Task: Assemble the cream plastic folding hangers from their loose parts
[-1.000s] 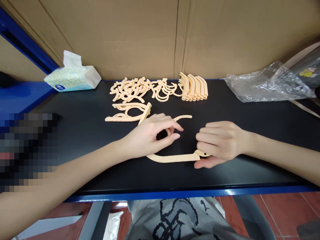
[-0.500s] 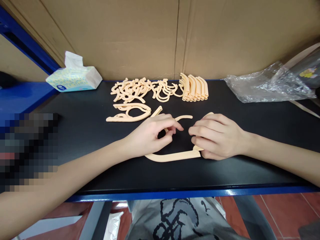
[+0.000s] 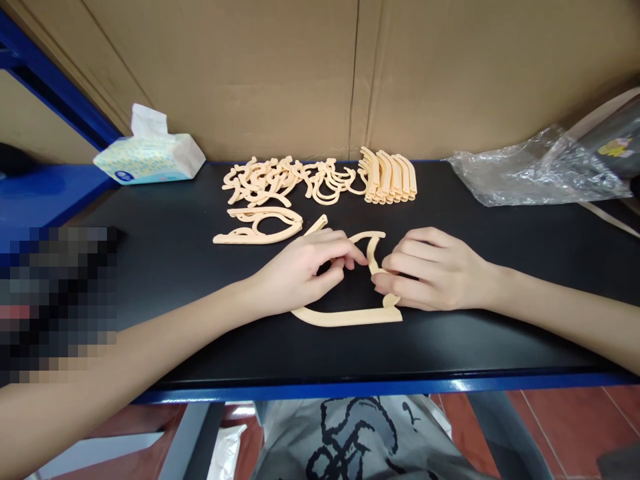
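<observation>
A cream plastic folding hanger [image 3: 350,316] lies partly assembled on the black tabletop, one long arm along its front. My left hand [image 3: 315,270] is closed over its joint, index finger and thumb bent to the right; the curled fingers hide part of it. From behind this hand a slim curved strut [image 3: 369,235] sticks out. My right hand [image 3: 433,270] pinches a curved plastic piece [image 3: 373,257]. One rounded end of that piece meets the long arm's right end; I cannot tell whether they are joined. Behind my left hand rests a folded hanger [image 3: 257,225].
Along the back are a heap of small curved parts [image 3: 265,180] and a neat stack of hanger arms [image 3: 390,177]. A tissue pack [image 3: 150,157] stands back left, a clear plastic bag [image 3: 520,167] back right. Cardboard [image 3: 260,73] walls the rear.
My right hand has shifted slightly and turned, so more of the curved piece shows, its far end now close to the slim strut. My left hand has barely moved.
</observation>
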Motion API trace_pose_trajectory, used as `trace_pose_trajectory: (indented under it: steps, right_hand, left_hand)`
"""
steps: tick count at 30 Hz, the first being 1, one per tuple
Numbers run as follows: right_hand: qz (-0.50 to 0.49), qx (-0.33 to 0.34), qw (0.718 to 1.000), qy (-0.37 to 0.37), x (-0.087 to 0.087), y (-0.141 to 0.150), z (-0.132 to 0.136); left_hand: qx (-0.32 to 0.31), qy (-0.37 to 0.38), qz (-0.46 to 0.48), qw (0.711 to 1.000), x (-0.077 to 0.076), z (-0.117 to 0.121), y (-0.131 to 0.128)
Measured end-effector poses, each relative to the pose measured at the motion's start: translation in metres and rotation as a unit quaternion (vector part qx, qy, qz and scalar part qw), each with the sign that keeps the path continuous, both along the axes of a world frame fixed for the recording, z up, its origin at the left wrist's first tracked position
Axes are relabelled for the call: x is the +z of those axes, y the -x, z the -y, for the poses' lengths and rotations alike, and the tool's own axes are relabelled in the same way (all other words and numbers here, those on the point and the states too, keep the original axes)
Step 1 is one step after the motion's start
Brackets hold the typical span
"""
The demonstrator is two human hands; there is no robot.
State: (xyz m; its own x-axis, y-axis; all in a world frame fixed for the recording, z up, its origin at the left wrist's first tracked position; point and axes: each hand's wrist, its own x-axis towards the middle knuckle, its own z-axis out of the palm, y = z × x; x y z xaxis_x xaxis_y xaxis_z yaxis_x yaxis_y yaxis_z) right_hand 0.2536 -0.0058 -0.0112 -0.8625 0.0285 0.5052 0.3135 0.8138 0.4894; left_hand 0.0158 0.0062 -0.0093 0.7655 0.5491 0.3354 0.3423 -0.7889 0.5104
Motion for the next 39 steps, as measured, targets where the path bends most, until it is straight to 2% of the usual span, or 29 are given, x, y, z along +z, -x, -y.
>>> trace_pose_trajectory:
  steps: [15, 18, 23, 26, 31, 35, 39]
  right_hand:
    - [0.048, 0.033, 0.994, 0.087, -0.0023, -0.0034, 0.0017]
    - [0.040, 0.042, 0.988, 0.146, -0.0032, -0.0031, 0.0020]
    - [-0.001, 0.047, 0.960, 0.277, -0.0050, -0.0003, 0.0034]
    - [-0.022, 0.047, 0.947, 0.316, -0.0049, -0.0004, 0.0039]
    - [-0.010, 0.059, 0.943, 0.327, -0.0032, -0.0013, 0.0038]
    - [-0.015, 0.051, 0.949, 0.312, -0.0039, 0.0011, 0.0050]
    - [-0.007, 0.026, 0.942, 0.334, -0.0044, 0.0021, 0.0047]
  left_hand:
    - [0.002, 0.004, -0.004, 1.000, 0.0001, -0.0007, 0.0012]
    - [0.002, 0.009, -0.004, 1.000, -0.0003, -0.0010, 0.0011]
    - [-0.004, 0.012, -0.011, 1.000, -0.0002, -0.0009, 0.0011]
    - [-0.003, 0.010, -0.013, 1.000, -0.0004, -0.0012, 0.0015]
    - [-0.012, -0.002, -0.022, 1.000, -0.0007, -0.0023, 0.0022]
    - [-0.011, -0.006, -0.026, 1.000, 0.0002, -0.0022, 0.0020]
    - [-0.005, -0.008, -0.032, 0.999, 0.0006, -0.0012, 0.0017]
